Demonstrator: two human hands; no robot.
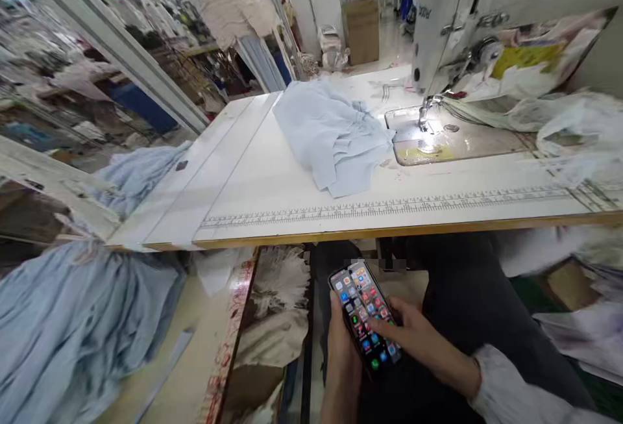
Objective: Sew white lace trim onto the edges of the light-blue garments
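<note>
Browsing a phone (pixel 365 310) below the table (pixel 253 184), the left hand (pixel 341 352) clasps it; the right hand (pixel 418 339) touches its screen with loose fingers (pixel 383 324). Tapping an icon needs steadiness.

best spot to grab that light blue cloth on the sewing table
Probably pinch the flat near corner of the light blue cloth, coming from the front edge of the table. There its layers lie flat and loose, while the far part is bunched beside the sewing machine.

Garment workshop (sewing machine (pixel 467 28), cloth (pixel 331 135))
</note>
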